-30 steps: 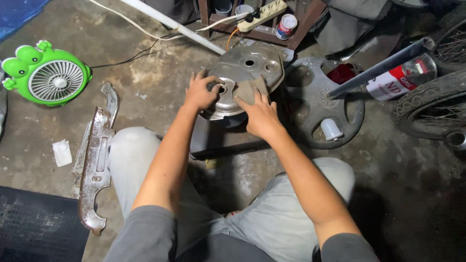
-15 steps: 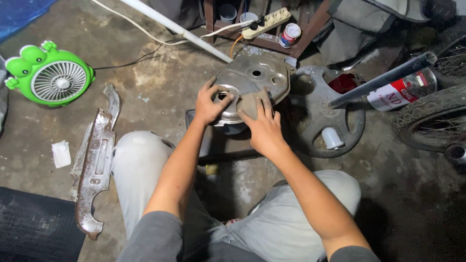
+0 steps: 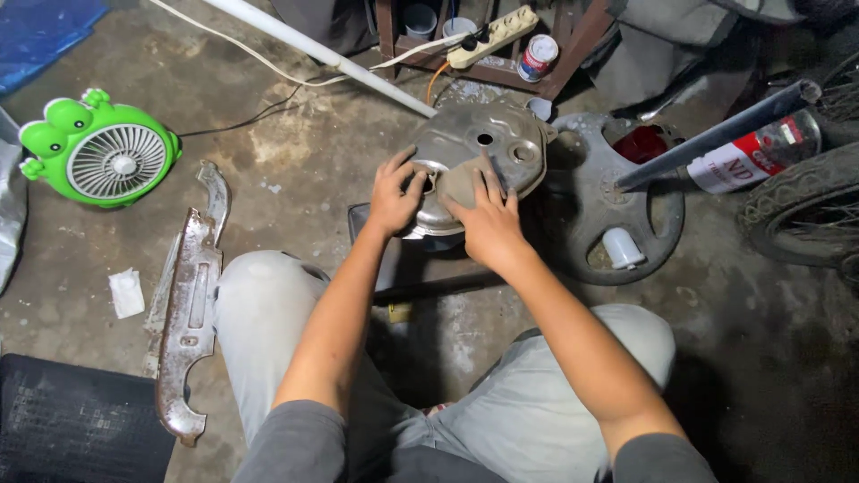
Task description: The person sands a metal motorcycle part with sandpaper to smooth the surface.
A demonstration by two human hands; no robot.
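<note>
Since half a second ago both hands barely shift: the right hand slides a little up the cover, the left stays at the cover's round opening; cover itself hasn't moved.

Left hand (image 3: 394, 199) grips the near-left edge of the dull grey stamped-metal engine cover (image 3: 488, 143), fingers curled at the rim of its round opening. Right hand (image 3: 488, 224) lies flat, fingers spread, pressing a small grey-brown abrasive pad (image 3: 459, 183) onto the cover face; not closed around anything.

Cover sits on a low dark stand (image 3: 420, 273) on the concrete floor (image 3: 295, 161), just ahead of the person's knees, tilted slightly toward them.

Around it: black spoked plastic wheel cover (image 3: 626, 201) touching the cover's right side, small white cap (image 3: 620, 248) lying in it. Green frog-shaped desk fan (image 3: 100, 156) far left. Long rusty grey metal side panel (image 3: 190, 304) beside the left knee. White power strip (image 3: 497, 34) up top, white pipe (image 3: 313, 52) running diagonally.
</note>
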